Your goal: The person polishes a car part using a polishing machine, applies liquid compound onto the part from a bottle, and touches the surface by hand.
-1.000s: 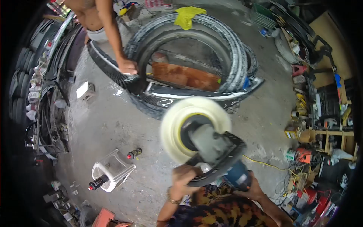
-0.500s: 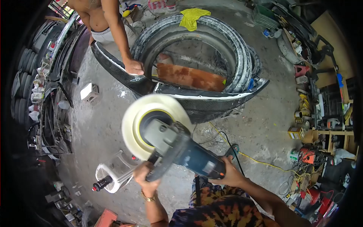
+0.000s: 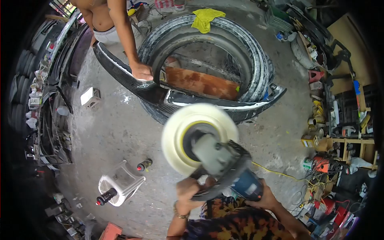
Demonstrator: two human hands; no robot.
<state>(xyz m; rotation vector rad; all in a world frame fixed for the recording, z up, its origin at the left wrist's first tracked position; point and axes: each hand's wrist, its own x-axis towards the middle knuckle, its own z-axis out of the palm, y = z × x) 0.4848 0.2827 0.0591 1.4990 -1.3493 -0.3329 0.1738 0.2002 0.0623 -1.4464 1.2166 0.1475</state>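
Note:
My left hand (image 3: 190, 196) is wrapped round the front loop handle of a blue and grey polisher (image 3: 220, 158). The rear of its body is gripped by my right hand (image 3: 266, 196). On the polisher's head sits a round cream polishing pad (image 3: 174, 138), its face turned up toward me and blurred. Beyond the pad lies a black carbon-fibre car part (image 3: 138, 86), long and curved, with white edging. It rests on stacked tires (image 3: 256, 60). The pad overlaps the part's near edge in view; whether they touch I cannot tell.
A co-worker's hand (image 3: 142, 72) presses on the carbon part. A yellow cloth (image 3: 207, 20) hangs over the tire. At left, a white plastic stool (image 3: 124, 180) holds a dark bottle (image 3: 106, 197); another bottle (image 3: 145, 164) lies nearby. A yellow cord (image 3: 280, 173) crosses the floor.
The polisher has swung right and down in view, nearer my body, with both hands still on it. The bottle beside the stool has come into fuller view. The co-worker's hand stays on the part.

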